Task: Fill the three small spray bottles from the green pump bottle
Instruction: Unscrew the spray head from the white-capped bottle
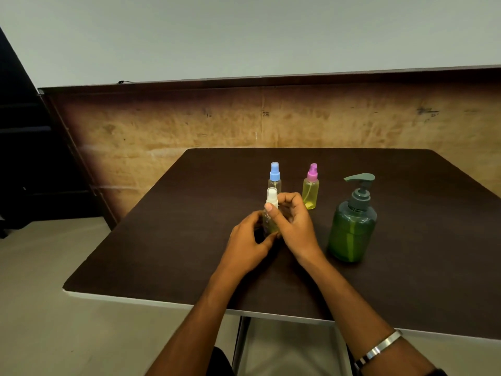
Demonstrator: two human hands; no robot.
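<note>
White-capped, the nearest spray bottle (272, 210) was held upright between both hands (273, 232), left of the green pump bottle (352, 226), with some yellowish liquid visible inside. Beyond it, the pink-capped bottle (311, 189) looked filled; the blue-capped bottle (274, 176) appeared nearly clear. All caps were on. Filling was judged partly done on the table (168, 240).

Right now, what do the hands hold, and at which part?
Both hold the white-capped spray bottle: left hand at its lower body, right hand around its neck, below the cap.
</note>
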